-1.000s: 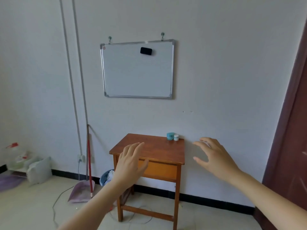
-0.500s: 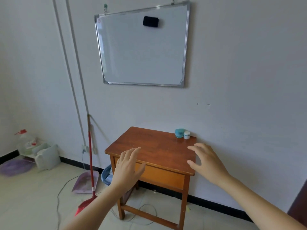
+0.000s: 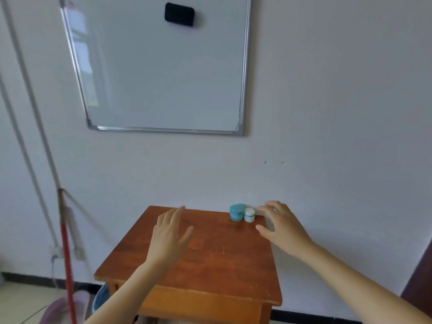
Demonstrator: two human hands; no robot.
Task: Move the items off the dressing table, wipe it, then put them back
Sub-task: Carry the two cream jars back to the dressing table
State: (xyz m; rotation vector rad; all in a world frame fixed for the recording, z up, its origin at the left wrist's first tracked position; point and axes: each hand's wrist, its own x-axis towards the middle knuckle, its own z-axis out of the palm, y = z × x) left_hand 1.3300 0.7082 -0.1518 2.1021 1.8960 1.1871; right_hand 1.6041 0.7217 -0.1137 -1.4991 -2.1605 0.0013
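A small wooden dressing table (image 3: pixel 210 265) stands against the white wall. At its back right corner a teal round jar (image 3: pixel 236 212) sits touching a smaller white jar (image 3: pixel 249 215). My right hand (image 3: pixel 282 226) hovers just right of the white jar, fingers spread, holding nothing. Over the left half of the tabletop my left hand (image 3: pixel 169 235) is stretched out flat and empty, fingers apart.
A whiteboard (image 3: pixel 159 66) with a black eraser (image 3: pixel 179 14) hangs above the table. A red-handled broom (image 3: pixel 66 258) leans on the wall to the left, by a wall socket (image 3: pixel 56 253). A blue bin (image 3: pixel 99 300) sits under the table's left side.
The view has closed in on the table, which now fills the lower frame. Both hands have moved forward over the tabletop; the right one has come close to the jars.
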